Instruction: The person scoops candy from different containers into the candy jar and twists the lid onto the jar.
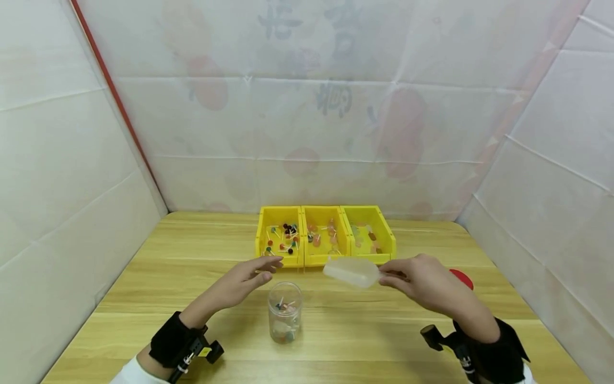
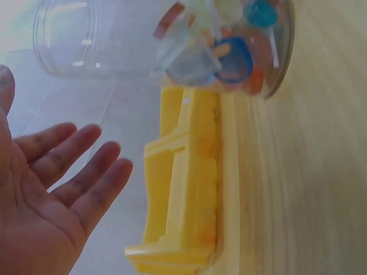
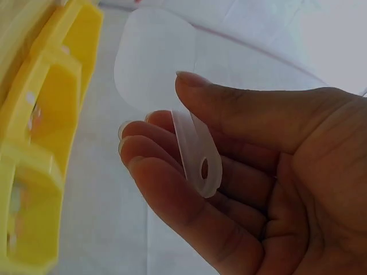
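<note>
My right hand pinches the handle of a translucent white plastic scoop between thumb and fingers; in the right wrist view the scoop points away, its handle in the fingers. The scoop hovers above and right of a clear plastic jar that stands open on the wooden table with several coloured candies inside. My left hand hovers open, fingers straight, just left of and above the jar; in the left wrist view the palm faces the jar.
Three yellow bins stand side by side behind the jar, holding lollipops and candies. A red lid lies on the table behind my right hand. White sheeted walls enclose the table on three sides.
</note>
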